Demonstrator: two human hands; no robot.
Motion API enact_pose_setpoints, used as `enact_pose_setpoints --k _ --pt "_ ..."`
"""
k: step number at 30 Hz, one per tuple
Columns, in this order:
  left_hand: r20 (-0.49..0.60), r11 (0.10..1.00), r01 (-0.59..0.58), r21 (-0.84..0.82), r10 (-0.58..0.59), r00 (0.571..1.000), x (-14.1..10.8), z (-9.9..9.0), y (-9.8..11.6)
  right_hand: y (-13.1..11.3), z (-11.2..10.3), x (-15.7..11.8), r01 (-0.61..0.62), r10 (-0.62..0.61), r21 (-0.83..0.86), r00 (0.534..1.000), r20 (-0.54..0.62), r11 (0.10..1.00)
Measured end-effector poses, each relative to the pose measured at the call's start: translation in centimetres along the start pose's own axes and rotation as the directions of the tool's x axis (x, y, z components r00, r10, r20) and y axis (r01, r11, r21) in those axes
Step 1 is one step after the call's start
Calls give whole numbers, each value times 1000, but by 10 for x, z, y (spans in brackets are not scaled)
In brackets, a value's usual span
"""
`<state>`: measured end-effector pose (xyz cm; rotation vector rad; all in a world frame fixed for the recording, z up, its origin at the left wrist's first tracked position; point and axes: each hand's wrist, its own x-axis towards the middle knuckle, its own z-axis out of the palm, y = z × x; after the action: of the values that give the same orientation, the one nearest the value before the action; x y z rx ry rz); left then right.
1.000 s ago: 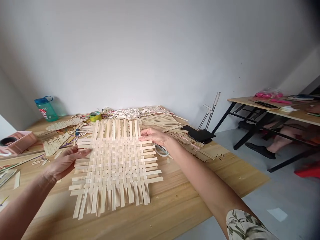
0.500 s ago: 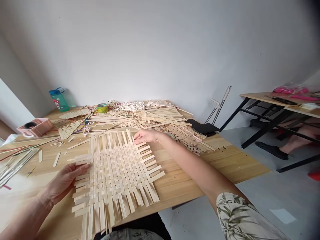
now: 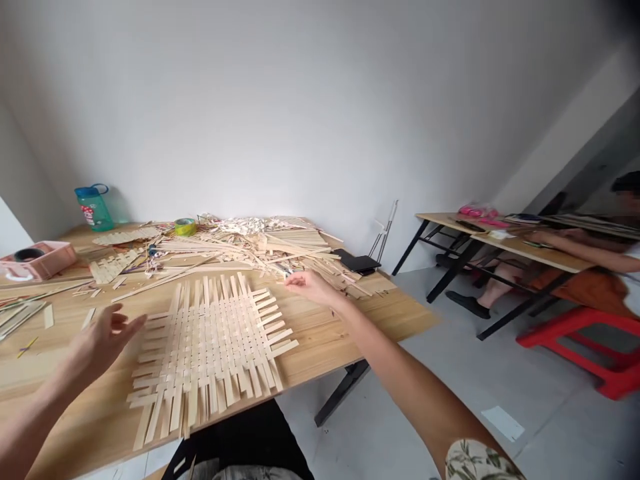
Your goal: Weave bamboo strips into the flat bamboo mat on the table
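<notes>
A woven mat of pale flat strips lies on the wooden table, its loose strip ends sticking out on all sides. My left hand hovers just off the mat's left edge, fingers bent and apart, holding nothing. Beyond the mat's upper right corner, my right hand reaches to the edge of the strip pile. Its fingertips are pinched together by a small dark-and-light item, too small to name.
At the back left stand a teal bottle, a pink basket and a yellow-green tape roll. A black flat object lies at the table's right. Further right are a red stool and a person seated at another table.
Both hands have let go of the mat, which now lies flat. My left hand has drawn away from it, and my right hand has moved right toward the pile. The view has turned right.
</notes>
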<state>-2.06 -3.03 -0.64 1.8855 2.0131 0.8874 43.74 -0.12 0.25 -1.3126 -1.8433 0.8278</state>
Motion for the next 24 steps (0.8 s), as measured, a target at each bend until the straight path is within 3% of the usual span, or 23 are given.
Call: enact_pose_setpoints --k 1,3,7,11,14,20,22,24 --pt "-66 1000 -15 6 16 998 -1 -2 -9 4 0 -15 3 -3 0 999 -49 1000" --pt "-99 995 -51 -90 42 994 -6 -9 -23 13 5 -43 -3 5 15 990 -138 1000" --pt "83 955 -153 -255 179 980 -23 -31 -25 29 24 -81 -28 45 66 964 -263 997" --pt "142 917 -257 -305 310 940 -39 -56 -6 37 31 -88 -34 61 96 955 -291 995" --pt "127 912 -284 -296 333 935 -45 -64 0 38 29 -86 -40 69 104 955 -289 994" --pt "180 921 -273 -277 329 927 -60 -44 10 31 26 -90 -71 88 75 962 -259 995" --pt "175 930 -316 -187 348 921 -65 -32 21 26 24 -89 -86 97 55 967 -238 995" --pt "219 905 -414 -101 426 878 -67 -18 34 18 21 -83 -96 99 26 973 -209 995"
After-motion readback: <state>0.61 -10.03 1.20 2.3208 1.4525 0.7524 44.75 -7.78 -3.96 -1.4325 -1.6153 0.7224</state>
